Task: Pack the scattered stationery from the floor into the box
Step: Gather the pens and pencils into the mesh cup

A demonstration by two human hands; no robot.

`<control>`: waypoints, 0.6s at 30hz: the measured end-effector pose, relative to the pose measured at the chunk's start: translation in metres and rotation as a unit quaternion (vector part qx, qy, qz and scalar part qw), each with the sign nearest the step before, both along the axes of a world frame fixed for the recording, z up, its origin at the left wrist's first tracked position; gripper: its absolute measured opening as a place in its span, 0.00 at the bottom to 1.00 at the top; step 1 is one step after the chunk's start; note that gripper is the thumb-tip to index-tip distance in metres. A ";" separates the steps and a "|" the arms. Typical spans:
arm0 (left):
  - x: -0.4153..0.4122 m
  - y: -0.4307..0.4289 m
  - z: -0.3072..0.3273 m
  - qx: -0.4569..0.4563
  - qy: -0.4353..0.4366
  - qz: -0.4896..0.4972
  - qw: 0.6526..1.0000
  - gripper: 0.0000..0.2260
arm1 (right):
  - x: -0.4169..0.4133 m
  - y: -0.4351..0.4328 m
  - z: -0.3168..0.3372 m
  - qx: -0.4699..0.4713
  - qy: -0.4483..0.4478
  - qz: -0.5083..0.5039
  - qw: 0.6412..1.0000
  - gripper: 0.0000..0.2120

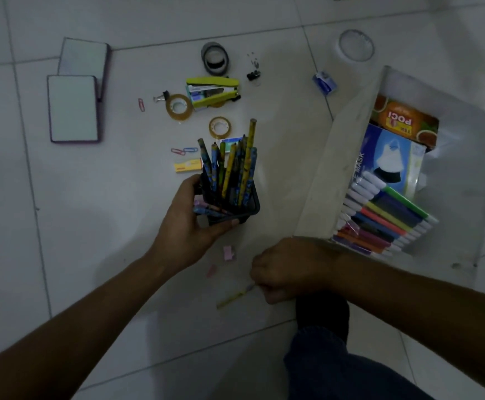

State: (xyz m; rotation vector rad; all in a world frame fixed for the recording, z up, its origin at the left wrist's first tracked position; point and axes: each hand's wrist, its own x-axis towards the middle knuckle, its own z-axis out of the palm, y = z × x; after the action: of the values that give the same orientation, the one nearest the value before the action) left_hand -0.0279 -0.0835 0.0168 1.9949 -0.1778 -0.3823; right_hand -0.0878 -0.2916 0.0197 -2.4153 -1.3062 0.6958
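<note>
Head view
Left hand [190,223]: we grip the black pencil holder [229,203], thumb along its near rim, above the floor
Right hand [288,269]: our fingertips seem to pinch the end of a yellow pencil [234,297] lying on the tiles, beside the box [322,180]
Writing: "POCI", "MASK" on cartons inside the box
Look: patterned blue and yellow pencils [232,168] standing upright

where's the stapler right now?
In the head view the yellow-green stapler lies on the floor tiles, upper centre, beyond the pencil holder in the left hand. A tape roll touches its left end; grey tape rolls lie just beyond.
</note>
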 end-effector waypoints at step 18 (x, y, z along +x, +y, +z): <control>0.010 -0.037 0.031 -0.019 -0.008 -0.028 0.999 0.33 | 0.040 -0.023 0.072 0.194 -0.067 -0.495 0.844 0.25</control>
State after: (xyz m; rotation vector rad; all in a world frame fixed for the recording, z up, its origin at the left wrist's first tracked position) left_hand -0.0182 -0.1210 0.0477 1.9590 -0.2498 -0.3967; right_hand -0.0480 -0.3149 0.0921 -2.3540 -0.0650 -0.0408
